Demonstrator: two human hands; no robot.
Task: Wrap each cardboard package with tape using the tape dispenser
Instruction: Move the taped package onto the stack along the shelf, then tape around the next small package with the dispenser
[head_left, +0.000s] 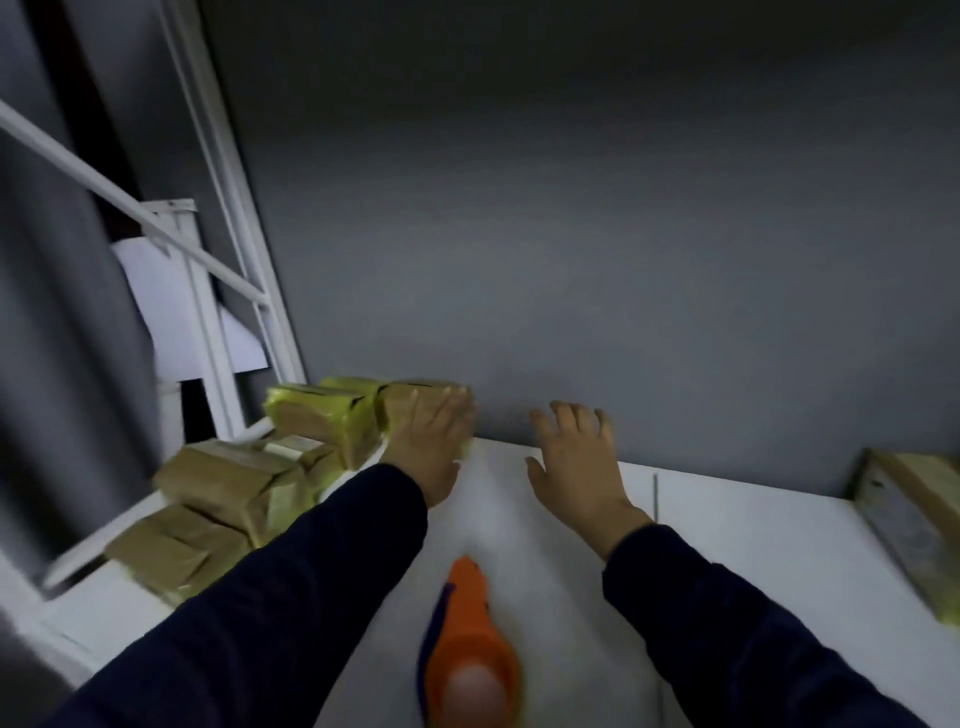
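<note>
At the white table's (727, 519) back edge, the flat left hand (434, 447) touches a stiff, likely light cardboard package (397, 408), best gripped by its sides, right hand (574, 462) spread.

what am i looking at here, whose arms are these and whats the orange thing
No machine here: this is one picture from a camera worn on a person's head, looking down at their own arms in dark sleeves. The left hand lies with straight fingers against a cardboard package at the back of the white table. The right hand is open and holds nothing. The orange thing is a tape dispenser, lying untouched between the arms. More packages are piled at left; a further package lies at far right.
</note>
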